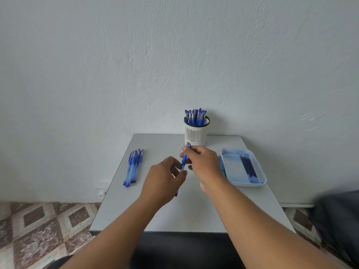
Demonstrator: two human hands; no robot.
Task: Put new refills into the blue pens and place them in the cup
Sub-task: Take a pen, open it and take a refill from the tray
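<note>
Above the middle of the grey table (190, 214), my right hand (204, 164) grips a blue pen (184, 159) near its capped upper end. My left hand (165, 181) pinches the same pen at its lower, clear end; a dark thin piece shows below that hand, partly hidden. A white slotted cup (195, 135) with a dark rim stands at the back of the table, just beyond the hands, and holds several blue pens. Several more blue pens (134, 167) lie in a bundle on the table's left side. A white tray (233, 167) on the right holds several dark blue refills (248, 167).
A pale wall rises directly behind the table. Patterned tiled floor shows to the left and right below. A dark blurred object (338, 220) sits at the far right edge. A wall socket (101, 193) is low on the left.
</note>
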